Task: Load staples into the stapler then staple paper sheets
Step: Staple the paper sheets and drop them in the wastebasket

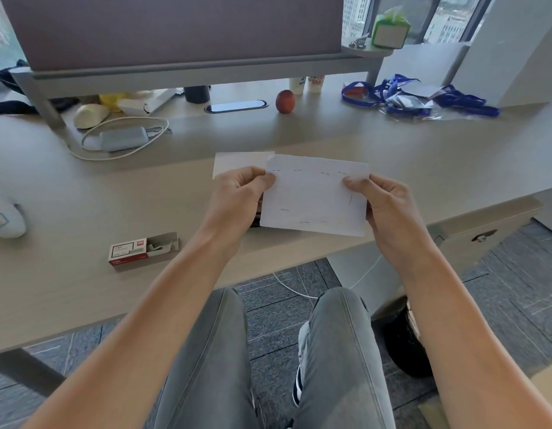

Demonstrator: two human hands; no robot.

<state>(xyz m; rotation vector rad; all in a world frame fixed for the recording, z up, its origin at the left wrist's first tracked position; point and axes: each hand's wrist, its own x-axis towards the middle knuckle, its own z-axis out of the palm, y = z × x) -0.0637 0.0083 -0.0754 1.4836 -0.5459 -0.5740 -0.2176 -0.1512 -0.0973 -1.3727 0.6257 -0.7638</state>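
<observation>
We hold the paper sheets (pixel 313 196) up over the desk (pixel 392 156), just above its near edge, and take them as our landmark. Our left hand (pixel 234 199) pinches their upper left corner between thumb and fingers; our right hand (pixel 383 209) pinches the upper right edge the same way. Short dark marks that look like staples run along the top, the right side and the bottom of the sheets, too small for us to count surely.

Behind the sheets, between our hands, a dark shape shows at their lower left edge; most of it is hidden, so we cannot say whether it is the stapler. Another white sheet (pixel 237 162) lies on the desk just beyond the upper left corner of the held ones, partly covered by our left hand.

Well to the lower left of the sheets lies the staple box (pixel 143 250), red and white, its tray slid out to the right. It bears printing and a small red logo, both too blurred to read.

Far beyond the sheets, near the desk's back, stand an apple (pixel 285 101) and two paper cups (pixel 307 83) with red writing we cannot make out, their tops cut off by the screen shelf. To the upper right lies a tangle of blue lanyards (pixel 417 96).
</observation>
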